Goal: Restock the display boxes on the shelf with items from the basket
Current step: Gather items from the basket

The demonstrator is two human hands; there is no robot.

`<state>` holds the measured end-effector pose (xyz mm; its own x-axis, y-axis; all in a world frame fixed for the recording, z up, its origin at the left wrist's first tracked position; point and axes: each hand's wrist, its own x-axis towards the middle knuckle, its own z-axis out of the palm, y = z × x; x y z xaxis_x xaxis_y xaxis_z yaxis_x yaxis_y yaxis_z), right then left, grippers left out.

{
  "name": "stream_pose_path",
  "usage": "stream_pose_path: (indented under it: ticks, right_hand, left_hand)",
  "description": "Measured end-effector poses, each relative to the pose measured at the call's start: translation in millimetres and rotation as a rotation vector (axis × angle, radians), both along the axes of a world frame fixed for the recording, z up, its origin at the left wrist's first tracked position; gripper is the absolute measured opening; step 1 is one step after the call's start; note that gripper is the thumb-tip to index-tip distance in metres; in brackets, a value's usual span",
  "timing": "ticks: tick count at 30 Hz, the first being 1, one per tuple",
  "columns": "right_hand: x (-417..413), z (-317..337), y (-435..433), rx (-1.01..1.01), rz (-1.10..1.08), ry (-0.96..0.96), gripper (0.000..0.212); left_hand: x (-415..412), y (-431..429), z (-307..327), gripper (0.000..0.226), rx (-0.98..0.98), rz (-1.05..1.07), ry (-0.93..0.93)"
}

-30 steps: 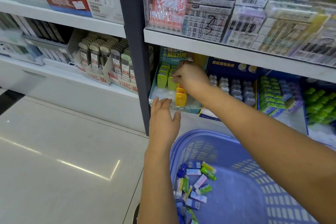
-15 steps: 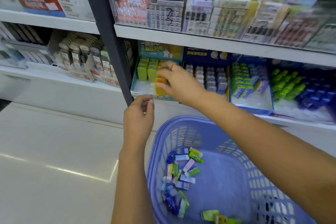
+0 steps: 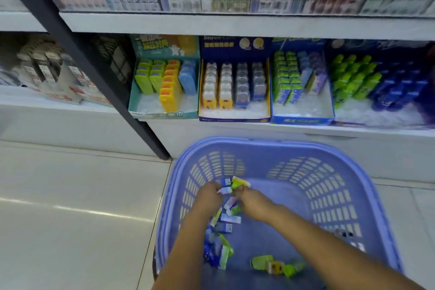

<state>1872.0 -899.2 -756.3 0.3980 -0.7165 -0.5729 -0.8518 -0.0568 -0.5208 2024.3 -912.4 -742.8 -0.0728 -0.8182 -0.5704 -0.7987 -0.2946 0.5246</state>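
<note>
Teal carton of glossy slab-shaped packs on the shelf; slotted lilac plastic basket on the floor below. Left hand curled onto a small white-blue packet; right hand beside it, fingers bent onto a green packet, grip blurred.

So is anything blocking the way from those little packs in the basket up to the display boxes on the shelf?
Nothing visible. Both hands, left hand and right hand, are already on the small packs inside the basket. The display boxes sit open-fronted just above it, with only clear space between.
</note>
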Motion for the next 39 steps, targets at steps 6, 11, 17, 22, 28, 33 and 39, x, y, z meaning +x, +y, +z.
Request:
stream_pose_path:
  ticks: [6, 11, 17, 22, 28, 33, 39]
  right_hand:
    - [-2, -40, 2, 0.083, -0.111, -0.067, 0.029]
    - [-10, -56, -2, -0.001, -0.141, -0.022, 0.034]
    - [-17, -67, 0, 0.088, -0.269, 0.055, 0.044]
    - [-42, -67, 5, 0.235, -0.239, 0.184, 0.028]
    - [-73, -53, 7, 0.208, -0.34, 0.129, 0.031]
    - [-74, 1, -8, 0.183, -0.469, -0.125, 0.028]
    - [-93, 95, -23, 0.32, -0.514, -0.508, 0.043]
  left_hand:
    - [-27, 0, -37, 0.035, 0.052, 0.02, 0.002]
    - [-24, -4, -60, 0.039, -0.062, -0.057, -0.17]
    - [-24, -5, -76, 0.04, -0.135, -0.169, -0.362]
    - [-30, 0, -84, 0.04, -0.066, -0.309, -0.495]
    - [-43, 6, -66, 0.018, -0.062, -0.028, -0.188]
    - [-63, -3, -21, 0.033, 0.027, 0.483, 0.302]
    - [-74, 0, 49, 0.013, 0.092, 0.683, 0.937]
